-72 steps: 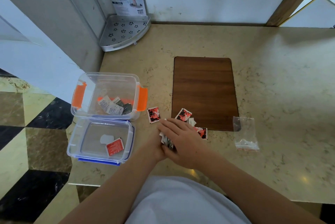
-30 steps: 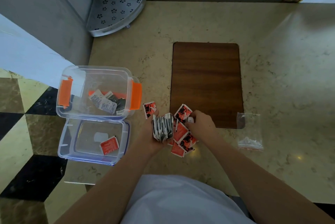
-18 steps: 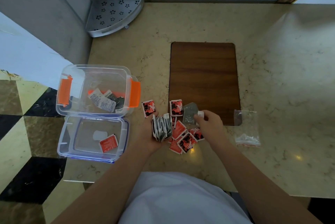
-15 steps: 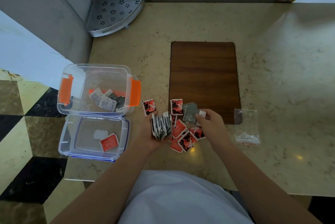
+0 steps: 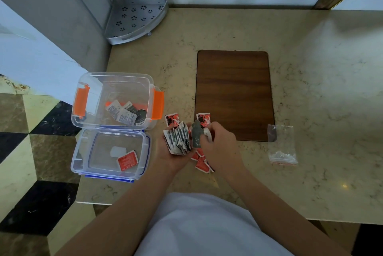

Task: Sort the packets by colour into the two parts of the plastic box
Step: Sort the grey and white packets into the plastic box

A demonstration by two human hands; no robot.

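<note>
Head view: left hand [image 5: 174, 156] gripping grey packets [image 5: 177, 140], right hand [image 5: 220, 146] pinching one, red packets [image 5: 202, 163] half-hidden beneath.

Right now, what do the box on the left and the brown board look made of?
Clear plastic box with orange latches: likely rigid transparent plastic, glossy; its contents show through the walls. Dark brown rectangular board: wood or wood-look laminate, matte; grain lines visible, which one unclear.

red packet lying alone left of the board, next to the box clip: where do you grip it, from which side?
Judgement: the lone red packet lies flat on the counter, so nothing stands up to pinch. Come from above and slide or lift its far edge, which faces bare counter. The near edge is crowded by the stack of packets in the left hand.
</note>
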